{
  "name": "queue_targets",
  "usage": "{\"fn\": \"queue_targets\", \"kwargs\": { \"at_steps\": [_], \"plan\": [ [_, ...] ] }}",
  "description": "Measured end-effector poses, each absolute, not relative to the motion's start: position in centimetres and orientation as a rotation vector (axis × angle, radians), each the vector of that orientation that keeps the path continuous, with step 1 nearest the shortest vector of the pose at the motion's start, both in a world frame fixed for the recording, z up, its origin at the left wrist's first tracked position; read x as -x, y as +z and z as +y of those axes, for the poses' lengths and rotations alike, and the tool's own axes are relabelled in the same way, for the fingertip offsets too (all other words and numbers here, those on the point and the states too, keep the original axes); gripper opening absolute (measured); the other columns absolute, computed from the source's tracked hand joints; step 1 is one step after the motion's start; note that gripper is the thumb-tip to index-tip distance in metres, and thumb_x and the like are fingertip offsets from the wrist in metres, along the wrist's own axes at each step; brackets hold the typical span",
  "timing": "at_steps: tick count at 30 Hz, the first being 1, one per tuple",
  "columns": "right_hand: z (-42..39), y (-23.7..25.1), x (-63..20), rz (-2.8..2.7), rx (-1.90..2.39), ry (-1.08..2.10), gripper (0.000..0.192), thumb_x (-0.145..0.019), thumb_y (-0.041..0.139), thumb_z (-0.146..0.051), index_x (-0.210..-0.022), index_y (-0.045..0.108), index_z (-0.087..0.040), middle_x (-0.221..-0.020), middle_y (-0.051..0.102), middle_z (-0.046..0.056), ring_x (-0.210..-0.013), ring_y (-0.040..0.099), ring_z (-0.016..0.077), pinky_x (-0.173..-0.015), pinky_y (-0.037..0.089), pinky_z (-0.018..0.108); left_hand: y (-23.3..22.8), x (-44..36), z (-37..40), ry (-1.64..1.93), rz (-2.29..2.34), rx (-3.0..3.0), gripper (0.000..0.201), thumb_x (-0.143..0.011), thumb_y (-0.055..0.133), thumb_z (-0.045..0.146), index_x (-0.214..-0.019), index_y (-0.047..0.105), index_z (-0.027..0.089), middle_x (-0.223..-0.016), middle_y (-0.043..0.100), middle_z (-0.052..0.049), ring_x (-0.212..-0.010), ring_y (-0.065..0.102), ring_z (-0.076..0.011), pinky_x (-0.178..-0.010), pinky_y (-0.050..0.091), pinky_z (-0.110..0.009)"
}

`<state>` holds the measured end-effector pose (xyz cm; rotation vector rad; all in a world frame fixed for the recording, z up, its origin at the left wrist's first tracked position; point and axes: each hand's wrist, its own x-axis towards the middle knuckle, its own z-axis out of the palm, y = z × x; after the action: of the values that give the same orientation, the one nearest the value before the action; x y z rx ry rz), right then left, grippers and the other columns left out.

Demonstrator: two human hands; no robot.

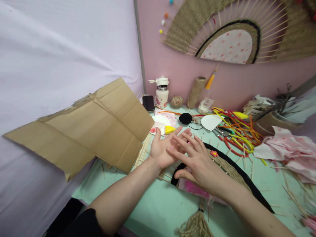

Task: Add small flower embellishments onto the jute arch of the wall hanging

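Observation:
My left hand [164,149] is turned palm up with its fingers stretched out. Over it lies my right hand [195,158], palm down, its fingers spread across the fingers and palm of the left; nothing shows in either hand. Beneath them on the table is a handmade fan [235,171] of twine and sticks with a black curved border, a small red flower [214,153] and a pink area [194,187] low down. My right hand and forearm cover part of the fan. A twine tassel [196,225] lies at its near side.
A large cardboard sheet [98,125] leans at the left. Behind the hands are a white bottle [162,95], a twine ball [177,101], a twine roll [196,92], black yarn [185,118] and coloured pipe cleaners [237,131]. Pink dotted cloth [291,151] lies right. A bigger fan [227,46] hangs above.

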<state>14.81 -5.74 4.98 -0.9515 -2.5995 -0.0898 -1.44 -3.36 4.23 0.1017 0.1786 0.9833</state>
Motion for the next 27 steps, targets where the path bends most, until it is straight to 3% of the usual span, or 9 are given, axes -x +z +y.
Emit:
{"fn": "queue_targets", "kwargs": {
  "at_steps": [3, 8, 13, 18, 22, 24, 27],
  "plan": [
    [-5.4, 4.9, -15.2, -2.564, 1.025, -0.102, 0.064, -0.085, 0.062, -0.057, -0.140, 0.054, -0.026, -0.158, 0.036, 0.012, -0.145, 0.026, 0.0370, -0.111, 0.030, 0.065, 4.2, 1.5, -3.3, 1.035, 0.189, -0.102, 0.074, -0.090, 0.034, 0.070, -0.135, 0.051, 0.013, -0.136, 0.058, -0.018, -0.122, 0.058, -0.0278, -0.101, 0.044, -0.040],
    [-5.5, 4.7, -15.0, -2.575, 1.034, -0.099, 0.069, -0.082, 0.067, -0.056, -0.142, 0.052, -0.027, -0.158, 0.036, 0.013, -0.145, 0.026, 0.0379, -0.113, 0.027, 0.066, 4.1, 0.9, -3.7, 0.886, 0.209, -0.101, 0.077, -0.088, 0.036, 0.073, -0.132, 0.053, 0.011, -0.137, 0.057, -0.020, -0.129, 0.053, -0.0329, -0.106, 0.040, -0.044],
    [-5.5, 4.8, -15.2, -2.569, 1.044, -0.122, 0.063, -0.084, 0.062, -0.057, -0.140, 0.055, -0.028, -0.158, 0.037, 0.011, -0.145, 0.026, 0.0371, -0.113, 0.025, 0.066, 4.2, 1.2, -3.4, 1.013, 0.218, -0.072, 0.076, -0.091, 0.036, 0.069, -0.136, 0.050, 0.010, -0.135, 0.059, -0.019, -0.125, 0.057, -0.0266, -0.103, 0.043, -0.036],
    [-5.3, 4.5, -15.1, -2.567, 1.069, -0.135, 0.066, -0.085, 0.062, -0.057, -0.142, 0.053, -0.026, -0.158, 0.036, 0.013, -0.145, 0.025, 0.0389, -0.113, 0.023, 0.067, 4.0, 0.7, -3.7, 0.898, 0.233, -0.064, 0.078, -0.090, 0.036, 0.070, -0.134, 0.051, 0.008, -0.131, 0.062, -0.020, -0.127, 0.056, -0.0310, -0.103, 0.042, -0.040],
    [-5.3, 4.8, -15.3, -2.551, 1.011, -0.043, 0.064, -0.091, 0.053, -0.057, -0.147, 0.045, -0.028, -0.159, 0.034, 0.010, -0.146, 0.024, 0.0352, -0.114, 0.022, 0.064, 3.7, 0.5, -3.5, 0.985, 0.280, -0.019, 0.075, -0.095, 0.032, 0.064, -0.139, 0.047, 0.005, -0.127, 0.064, -0.020, -0.118, 0.062, -0.0263, -0.098, 0.047, -0.034],
    [-5.0, 5.2, -15.7, -2.468, 1.028, -0.025, 0.058, -0.095, 0.048, -0.052, -0.147, 0.044, -0.026, -0.156, 0.038, 0.011, -0.144, 0.029, 0.0333, -0.114, 0.023, 0.062, 3.6, 0.5, -3.3, 1.017, 0.313, 0.012, 0.072, -0.097, 0.029, 0.060, -0.139, 0.047, 0.005, -0.122, 0.067, -0.020, -0.109, 0.067, -0.0236, -0.092, 0.050, -0.032],
    [-4.0, 5.6, -16.8, -2.344, 1.051, -0.016, 0.040, -0.098, 0.046, -0.040, -0.133, 0.058, -0.025, -0.143, 0.055, 0.010, -0.135, 0.042, 0.0297, -0.112, 0.028, 0.055, 3.6, 0.6, -3.1, 1.035, 0.324, 0.032, 0.072, -0.098, 0.030, 0.058, -0.140, 0.046, 0.002, -0.115, 0.070, -0.020, -0.100, 0.070, -0.0232, -0.089, 0.054, -0.033]
  ]
}}
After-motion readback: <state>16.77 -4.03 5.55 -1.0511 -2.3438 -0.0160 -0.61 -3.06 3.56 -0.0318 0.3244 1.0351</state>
